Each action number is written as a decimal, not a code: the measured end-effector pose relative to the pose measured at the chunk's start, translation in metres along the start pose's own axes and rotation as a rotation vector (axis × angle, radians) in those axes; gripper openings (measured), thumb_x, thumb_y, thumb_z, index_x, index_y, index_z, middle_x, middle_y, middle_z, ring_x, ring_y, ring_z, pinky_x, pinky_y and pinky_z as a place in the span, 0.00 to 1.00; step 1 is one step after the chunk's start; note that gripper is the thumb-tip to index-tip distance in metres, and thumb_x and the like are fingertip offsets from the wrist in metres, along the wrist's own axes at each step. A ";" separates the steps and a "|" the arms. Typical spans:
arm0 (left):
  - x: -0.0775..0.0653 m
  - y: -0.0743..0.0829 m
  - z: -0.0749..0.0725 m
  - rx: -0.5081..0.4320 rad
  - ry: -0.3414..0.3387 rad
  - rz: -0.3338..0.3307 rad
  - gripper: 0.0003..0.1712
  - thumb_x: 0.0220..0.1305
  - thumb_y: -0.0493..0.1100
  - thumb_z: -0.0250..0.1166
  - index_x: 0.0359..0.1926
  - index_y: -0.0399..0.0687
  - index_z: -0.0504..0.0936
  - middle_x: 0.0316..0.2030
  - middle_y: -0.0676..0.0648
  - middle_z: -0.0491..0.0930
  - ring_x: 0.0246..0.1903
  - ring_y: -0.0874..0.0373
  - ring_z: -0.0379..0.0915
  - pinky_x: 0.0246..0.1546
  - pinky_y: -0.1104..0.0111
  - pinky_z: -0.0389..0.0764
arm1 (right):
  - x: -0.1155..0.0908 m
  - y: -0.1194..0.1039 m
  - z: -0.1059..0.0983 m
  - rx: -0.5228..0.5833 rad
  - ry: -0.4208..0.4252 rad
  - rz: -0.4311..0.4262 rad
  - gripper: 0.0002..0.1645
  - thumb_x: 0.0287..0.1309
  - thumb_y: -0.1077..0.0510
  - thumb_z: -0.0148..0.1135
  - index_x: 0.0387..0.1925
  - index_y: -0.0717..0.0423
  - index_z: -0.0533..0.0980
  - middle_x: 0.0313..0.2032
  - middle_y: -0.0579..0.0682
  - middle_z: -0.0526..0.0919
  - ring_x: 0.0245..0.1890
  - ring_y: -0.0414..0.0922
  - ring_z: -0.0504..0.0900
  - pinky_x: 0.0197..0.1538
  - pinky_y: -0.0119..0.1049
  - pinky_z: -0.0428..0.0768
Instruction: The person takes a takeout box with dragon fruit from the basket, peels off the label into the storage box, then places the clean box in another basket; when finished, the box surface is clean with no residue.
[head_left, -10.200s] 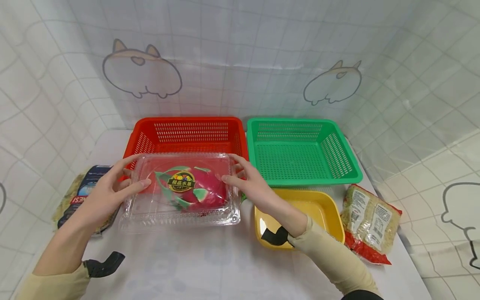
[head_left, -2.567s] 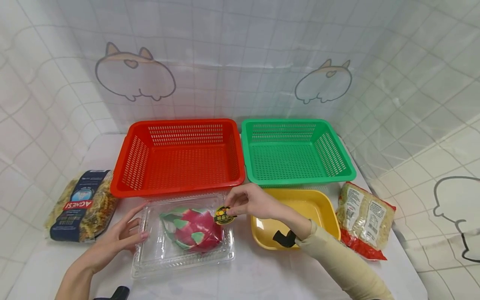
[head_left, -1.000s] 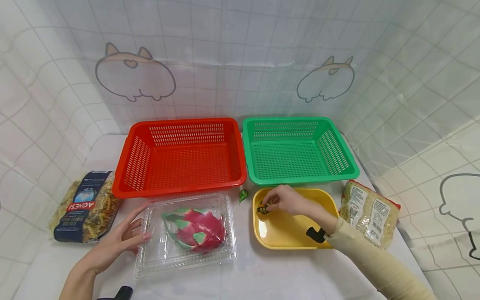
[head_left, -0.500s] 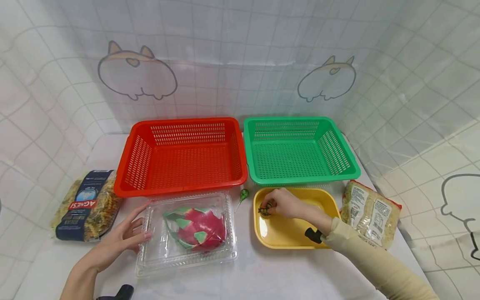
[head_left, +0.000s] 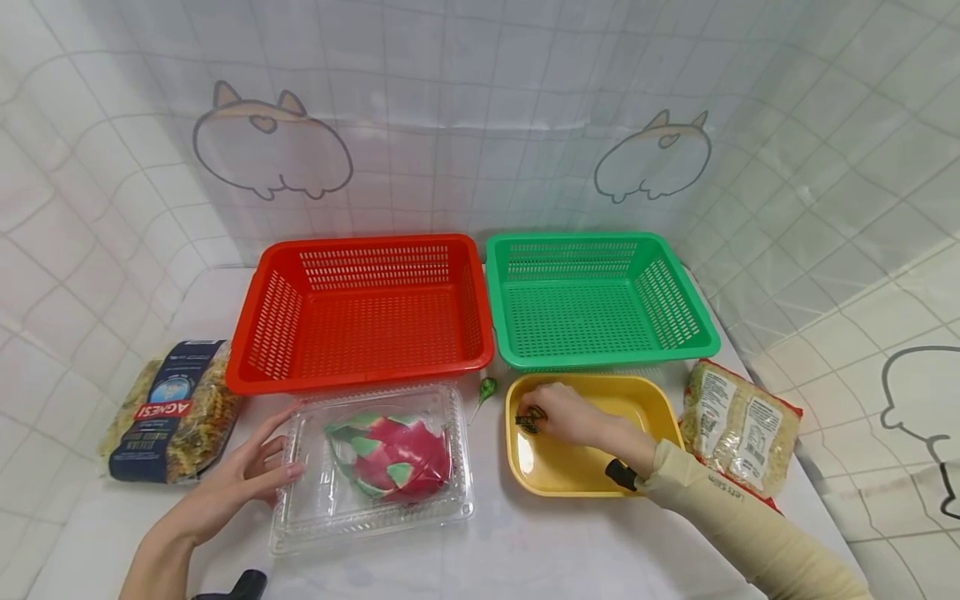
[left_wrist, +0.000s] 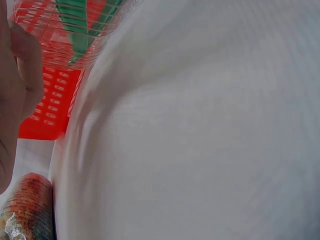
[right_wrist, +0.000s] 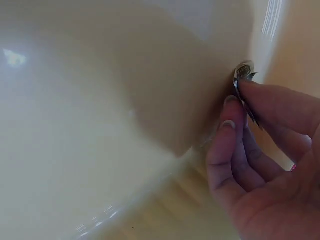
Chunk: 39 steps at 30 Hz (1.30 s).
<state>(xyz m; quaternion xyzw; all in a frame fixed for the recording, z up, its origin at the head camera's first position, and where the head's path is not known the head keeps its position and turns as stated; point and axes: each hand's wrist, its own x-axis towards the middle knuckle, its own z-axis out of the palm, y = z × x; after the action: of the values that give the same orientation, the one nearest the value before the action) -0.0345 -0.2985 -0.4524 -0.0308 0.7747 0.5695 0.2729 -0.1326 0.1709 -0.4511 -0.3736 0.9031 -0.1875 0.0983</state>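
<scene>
In the head view my right hand is inside the yellow tray, near its left wall. It pinches a black and gold sticker between thumb and fingers; the right wrist view shows the sticker bent at the fingertips. My left hand rests along the left side of a clear plastic clamshell box, thumb at the lid's edge and fingers loosely bent. Inside the closed box lies a pink dragon fruit with green scales. The left wrist view catches part of the hand beside the box.
Behind the box stands a red basket, with a green basket to its right. A pasta bag lies at the left, a red-edged bag of grain at the right. A small green thing on a thin stick lies between box and tray.
The sticker was on the box lid; my right hand has carried it right, into the yellow tray, shifting slightly there lately. The box was lowered onto the table. My left hand stays at its side.
</scene>
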 end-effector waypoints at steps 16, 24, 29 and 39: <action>0.000 0.002 0.002 0.000 0.000 0.000 0.50 0.71 0.47 0.59 0.80 0.61 0.36 0.75 0.25 0.39 0.72 0.24 0.40 0.42 0.58 0.83 | -0.002 0.005 0.006 -0.072 -0.021 -0.001 0.06 0.63 0.57 0.66 0.40 0.49 0.78 0.32 0.42 0.83 0.27 0.39 0.77 0.32 0.36 0.77; -0.001 0.001 0.001 0.002 0.005 0.013 0.50 0.71 0.47 0.60 0.80 0.61 0.36 0.75 0.23 0.39 0.72 0.23 0.39 0.42 0.59 0.83 | -0.006 0.015 0.003 0.024 -0.036 0.000 0.12 0.62 0.56 0.68 0.45 0.53 0.77 0.34 0.44 0.84 0.31 0.39 0.80 0.37 0.36 0.79; -0.001 0.000 0.000 0.000 0.002 0.005 0.50 0.70 0.47 0.60 0.80 0.62 0.36 0.75 0.24 0.38 0.72 0.24 0.38 0.43 0.60 0.83 | -0.009 0.019 0.001 0.065 -0.069 0.040 0.13 0.61 0.58 0.68 0.46 0.54 0.77 0.35 0.44 0.83 0.32 0.38 0.78 0.38 0.34 0.78; -0.001 0.000 0.000 0.001 -0.001 -0.001 0.50 0.71 0.47 0.59 0.80 0.61 0.35 0.75 0.24 0.39 0.71 0.24 0.41 0.42 0.59 0.83 | -0.012 0.021 -0.001 0.115 -0.089 0.077 0.12 0.60 0.61 0.68 0.46 0.55 0.77 0.26 0.40 0.78 0.25 0.34 0.71 0.31 0.30 0.72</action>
<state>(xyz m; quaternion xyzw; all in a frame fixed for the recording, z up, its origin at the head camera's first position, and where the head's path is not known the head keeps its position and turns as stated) -0.0336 -0.2986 -0.4516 -0.0309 0.7748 0.5691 0.2735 -0.1379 0.1937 -0.4587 -0.3402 0.8992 -0.2185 0.1670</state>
